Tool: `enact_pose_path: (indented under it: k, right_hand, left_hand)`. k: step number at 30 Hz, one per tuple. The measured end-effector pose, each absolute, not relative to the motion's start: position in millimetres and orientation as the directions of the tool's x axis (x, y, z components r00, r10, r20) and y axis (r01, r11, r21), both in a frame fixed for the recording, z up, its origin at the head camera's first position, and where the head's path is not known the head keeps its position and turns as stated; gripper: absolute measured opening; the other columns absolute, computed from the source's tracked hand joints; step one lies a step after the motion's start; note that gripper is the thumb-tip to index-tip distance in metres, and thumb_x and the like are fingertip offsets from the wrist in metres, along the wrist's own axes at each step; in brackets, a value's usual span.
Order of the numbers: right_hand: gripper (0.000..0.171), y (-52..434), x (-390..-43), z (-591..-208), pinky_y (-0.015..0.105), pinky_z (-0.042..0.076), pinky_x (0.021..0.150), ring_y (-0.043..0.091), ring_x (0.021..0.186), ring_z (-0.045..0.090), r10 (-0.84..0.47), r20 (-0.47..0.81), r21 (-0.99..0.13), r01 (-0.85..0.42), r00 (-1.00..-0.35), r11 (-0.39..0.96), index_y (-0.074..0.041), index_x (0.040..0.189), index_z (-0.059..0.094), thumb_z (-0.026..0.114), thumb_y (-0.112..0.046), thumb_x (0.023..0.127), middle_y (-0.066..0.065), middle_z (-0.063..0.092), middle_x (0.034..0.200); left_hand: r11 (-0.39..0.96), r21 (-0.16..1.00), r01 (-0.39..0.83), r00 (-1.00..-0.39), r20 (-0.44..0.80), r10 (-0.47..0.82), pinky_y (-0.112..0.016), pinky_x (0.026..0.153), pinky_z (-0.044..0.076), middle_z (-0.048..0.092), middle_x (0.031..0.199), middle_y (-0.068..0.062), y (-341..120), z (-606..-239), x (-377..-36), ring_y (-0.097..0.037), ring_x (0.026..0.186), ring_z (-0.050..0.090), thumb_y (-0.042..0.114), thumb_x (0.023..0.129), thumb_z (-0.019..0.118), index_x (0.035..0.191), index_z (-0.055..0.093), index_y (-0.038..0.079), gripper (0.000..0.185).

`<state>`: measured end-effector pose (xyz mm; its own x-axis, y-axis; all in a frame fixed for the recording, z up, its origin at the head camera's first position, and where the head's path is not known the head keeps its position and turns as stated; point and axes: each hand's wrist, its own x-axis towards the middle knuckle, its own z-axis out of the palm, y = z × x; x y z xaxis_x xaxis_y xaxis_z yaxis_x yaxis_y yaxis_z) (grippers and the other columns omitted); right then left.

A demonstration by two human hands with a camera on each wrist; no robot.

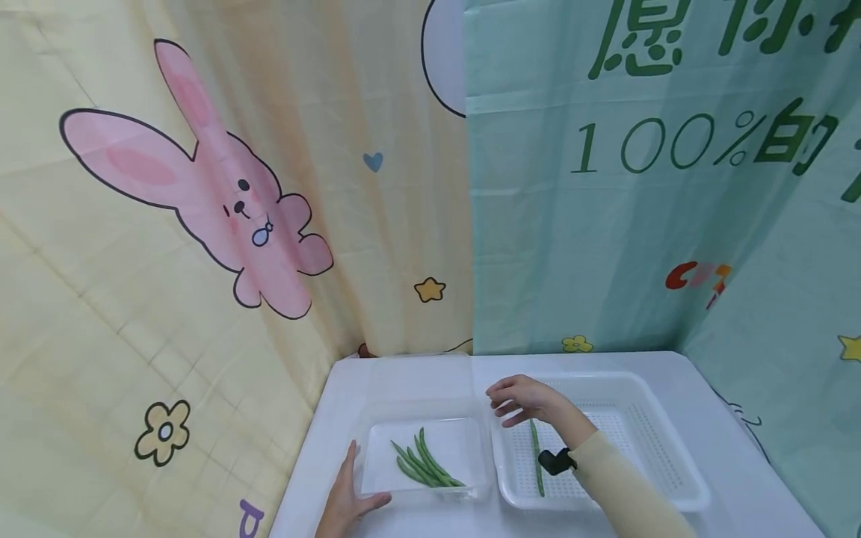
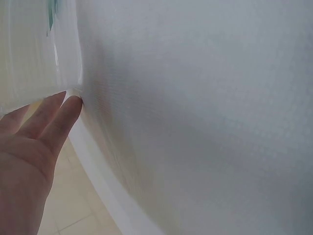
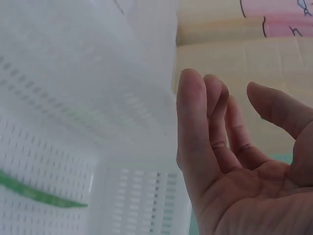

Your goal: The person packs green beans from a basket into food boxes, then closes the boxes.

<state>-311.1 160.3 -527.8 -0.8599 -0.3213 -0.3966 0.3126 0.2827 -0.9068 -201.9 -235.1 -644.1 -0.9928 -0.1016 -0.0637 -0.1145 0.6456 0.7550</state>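
A clear plastic box holds several green beans on the white table. My left hand rests flat against the box's near left corner, with its straight fingers touching the wall of the box. To the right stands a white perforated tray with one long green bean lying in it. My right hand hovers open above the tray's left rim, empty, with its fingers relaxed. In the right wrist view the tray and the bean lie just under that hand.
A yellow curtain with a pink rabbit hangs close on the left, and a green curtain with printed characters closes the back and right. The table's left edge runs just beside my left hand.
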Motion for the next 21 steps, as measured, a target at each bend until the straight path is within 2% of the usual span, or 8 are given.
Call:
enact_pose_path:
  k: [4, 8, 14, 21]
  right_hand:
    - [0.033, 192, -308, -533, 0.042, 0.071, 0.080, 0.024, 0.092, 0.074, -0.277, -0.408, -0.903, 0.340, -0.870, 0.264, 0.005, 0.131, 0.062, 0.062, -0.017, 0.106, 0.016, 0.072, 0.108]
    - [0.034, 218, -304, -545, 0.045, 0.071, 0.083, 0.030, 0.098, 0.076, -0.217, -0.437, -0.885, 0.374, -0.873, 0.276, 0.006, 0.131, 0.060, 0.062, -0.016, 0.106, 0.020, 0.074, 0.111]
    - [0.051, 246, -303, -566, 0.047, 0.071, 0.086, 0.035, 0.104, 0.078, -0.128, -0.504, -0.837, 0.446, -0.854, 0.318, 0.014, 0.143, 0.050, 0.063, -0.018, 0.105, 0.029, 0.072, 0.123]
    - [0.048, 259, -300, -579, 0.045, 0.072, 0.085, 0.035, 0.099, 0.080, -0.032, -0.568, -0.778, 0.523, -0.823, 0.349, 0.015, 0.140, 0.051, 0.061, -0.017, 0.106, 0.027, 0.075, 0.114]
  left_hand:
    - [0.646, 0.753, -0.129, -0.991, -0.079, -0.106, -0.071, 0.125, 0.037, 0.033, 0.166, -0.037, -235, -645, -201, -0.061, 0.150, 0.035, 0.043, 0.062, 0.102, 0.167, 0.019, -0.002, 0.141]
    - [0.653, 0.746, -0.128, -0.991, -0.077, -0.106, -0.070, 0.125, 0.037, 0.033, 0.165, -0.037, -235, -646, -202, -0.061, 0.150, 0.035, 0.043, 0.062, 0.102, 0.166, 0.019, -0.003, 0.141]
    - [0.649, 0.749, -0.134, -0.991, -0.087, -0.105, -0.071, 0.125, 0.037, 0.032, 0.166, -0.037, -235, -643, -202, -0.061, 0.150, 0.034, 0.042, 0.062, 0.102, 0.167, 0.018, -0.002, 0.141]
    - [0.640, 0.752, -0.158, -0.987, -0.109, -0.116, -0.072, 0.126, 0.035, 0.031, 0.166, -0.036, -233, -642, -202, -0.061, 0.151, 0.032, 0.047, 0.061, 0.101, 0.168, 0.017, 0.000, 0.144]
